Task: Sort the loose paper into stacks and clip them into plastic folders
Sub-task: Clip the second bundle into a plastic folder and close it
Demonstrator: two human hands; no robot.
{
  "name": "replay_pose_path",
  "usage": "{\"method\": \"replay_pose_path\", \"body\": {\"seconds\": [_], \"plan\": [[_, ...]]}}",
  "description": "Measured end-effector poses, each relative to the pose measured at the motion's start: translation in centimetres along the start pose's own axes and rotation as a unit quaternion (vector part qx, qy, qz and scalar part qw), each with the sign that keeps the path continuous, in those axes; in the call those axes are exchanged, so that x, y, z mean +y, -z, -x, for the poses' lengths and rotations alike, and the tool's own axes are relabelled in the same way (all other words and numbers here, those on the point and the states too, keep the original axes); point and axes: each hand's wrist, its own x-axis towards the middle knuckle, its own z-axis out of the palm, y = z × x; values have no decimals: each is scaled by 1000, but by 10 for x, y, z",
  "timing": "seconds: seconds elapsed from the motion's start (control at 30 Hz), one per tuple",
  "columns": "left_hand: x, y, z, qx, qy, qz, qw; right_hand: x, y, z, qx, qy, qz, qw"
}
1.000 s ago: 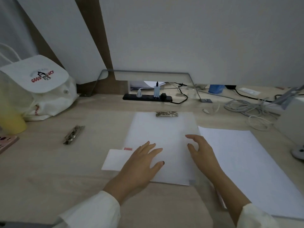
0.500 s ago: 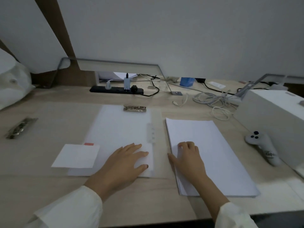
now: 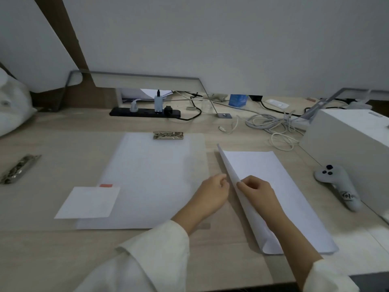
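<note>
A clear plastic folder (image 3: 197, 157) lies in the middle of the desk with white sheets (image 3: 147, 178) on it under a metal clip (image 3: 168, 135) at the top edge. To its right lies a stack of white paper (image 3: 280, 186). My right hand (image 3: 256, 190) pinches the stack's left edge and lifts it, so the top sheets curl up. My left hand (image 3: 212, 192) sits just left of that raised edge with fingers curled; I cannot see whether it touches the paper. A small white card (image 3: 88, 202) overlaps the folder's left corner.
A second metal clip (image 3: 19, 168) lies at the far left. A black power strip (image 3: 145, 112) and tangled cables (image 3: 271, 125) run along the back. A white box (image 3: 353, 148) and a grey controller (image 3: 336, 186) stand at the right. A white bag (image 3: 12, 110) sits at the left edge.
My right hand went from lying flat on the right stack to pinching and lifting its left edge. My left hand left the folder's sheets and moved right to that edge.
</note>
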Motion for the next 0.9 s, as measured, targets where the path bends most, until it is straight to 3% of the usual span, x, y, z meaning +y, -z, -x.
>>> {"method": "replay_pose_path", "body": {"seconds": [0.1,0.2,0.9], "plan": [[-4,-21,-11,-3,24,50,998,7,5,5,-44,-26,-133,990],[-15,-35,-11,20,-13,69,997,11,4,5,-59,-31,-171,983],[-21,-38,-5,-19,-34,15,999,12,3,5,-53,-22,-149,987]]}}
